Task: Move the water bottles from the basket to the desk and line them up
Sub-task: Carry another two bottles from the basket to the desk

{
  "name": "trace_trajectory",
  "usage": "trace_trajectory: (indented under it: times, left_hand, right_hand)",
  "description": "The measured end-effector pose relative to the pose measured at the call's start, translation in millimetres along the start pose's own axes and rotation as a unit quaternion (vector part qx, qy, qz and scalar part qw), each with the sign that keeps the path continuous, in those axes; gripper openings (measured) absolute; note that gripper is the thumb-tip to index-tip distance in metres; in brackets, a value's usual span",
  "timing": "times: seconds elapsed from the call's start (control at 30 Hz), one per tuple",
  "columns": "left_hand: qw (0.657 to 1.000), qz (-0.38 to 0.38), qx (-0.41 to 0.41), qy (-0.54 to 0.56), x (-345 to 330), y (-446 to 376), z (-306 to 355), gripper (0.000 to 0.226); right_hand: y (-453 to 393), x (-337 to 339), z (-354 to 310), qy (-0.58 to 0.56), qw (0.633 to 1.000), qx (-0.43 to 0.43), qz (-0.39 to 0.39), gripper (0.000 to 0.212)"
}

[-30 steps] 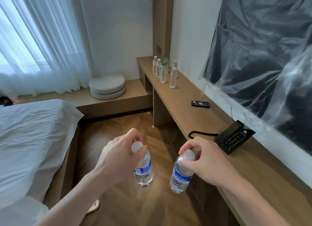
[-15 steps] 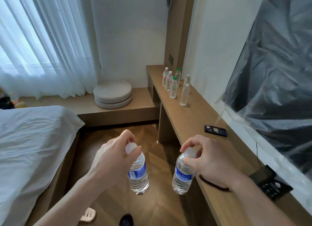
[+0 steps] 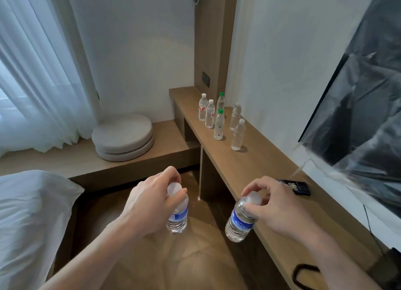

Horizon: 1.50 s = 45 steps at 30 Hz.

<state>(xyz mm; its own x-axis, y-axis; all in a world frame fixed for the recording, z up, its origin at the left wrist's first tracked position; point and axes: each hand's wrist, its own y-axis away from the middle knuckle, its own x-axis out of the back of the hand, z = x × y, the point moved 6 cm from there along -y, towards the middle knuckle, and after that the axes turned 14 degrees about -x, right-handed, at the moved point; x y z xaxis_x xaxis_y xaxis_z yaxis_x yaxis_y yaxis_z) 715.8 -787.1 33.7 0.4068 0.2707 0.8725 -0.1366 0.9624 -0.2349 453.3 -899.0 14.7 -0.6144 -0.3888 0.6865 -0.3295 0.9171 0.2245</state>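
The left hand [image 3: 149,205] pinches the neck of a small clear plastic bottle [image 3: 178,216] just under its white cap, fingers and thumb curled round it, so the bottle hangs upright above the wooden floor [image 3: 195,266]. The right hand [image 3: 280,214] grips a matching bottle [image 3: 238,223] the same way at the cap, and this one tilts, its base swinging toward the left, just beside the front edge of the tabletop [image 3: 260,166]. Both bottles are ribbed and transparent, hold clear water and wear a blue label band around the middle. Farther along the tabletop, near the wall end, six more bottles [image 3: 219,118] stand upright in a loose cluster: two with green caps, the others white-capped, some with red marks on their labels. The tabletop is a long, narrow slab of light, matte wood grain. A dark flat rectangular device [image 3: 297,187] lies on it just beyond the right hand, and a black coiled cord [image 3: 303,274] rests at its near end. Two round padded grey cushions [image 3: 123,138] are stacked on a low wooden bench [image 3: 65,159] under sheer white curtains [image 3: 32,73]. A white bed [image 3: 28,220] with soft, creased linen fills the left. Crinkled clear plastic film covers a dark screen [image 3: 364,105] on the right wall.
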Motion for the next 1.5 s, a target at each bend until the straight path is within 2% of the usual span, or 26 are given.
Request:
trace_trajectory:
  times: [0.27,0.43,0.73,1.0,1.23,1.5]
  left_hand:
    - [0.999,-0.022,-0.022,0.009,-22.6,-116.9,-51.9,0.017]
    - [0.997,-0.061,-0.031,0.021,-61.0,-196.1,-69.4,0.017]
    - [0.990,-0.131,-0.046,-0.019,-123.8,-345.4,-89.6,0.020]
    - [0.979,-0.183,-0.087,-0.032,-183.4,-453.6,-110.6,0.030]
    - [0.948,-0.258,-0.183,-0.025,-239.1,-534.8,-122.5,0.032]
    - [0.890,-0.335,-0.310,-0.007,-300.4,-599.6,-141.6,0.030]
  right_hand:
    - [-97.8,1.9,-6.6,-0.021,0.998,-0.051,0.028,0.022]
    - [-176.2,0.0,6.5,-0.016,0.996,-0.076,0.033,0.022]
    - [-312.2,5.9,30.8,-0.017,0.992,-0.115,0.041,0.021]
    - [-393.0,19.3,49.9,-0.035,0.983,-0.172,0.053,0.022]
    - [-446.5,9.1,64.0,-0.050,0.964,-0.243,0.097,0.022]
    - [-497.0,-22.9,74.4,-0.069,0.919,-0.361,0.144,0.023]
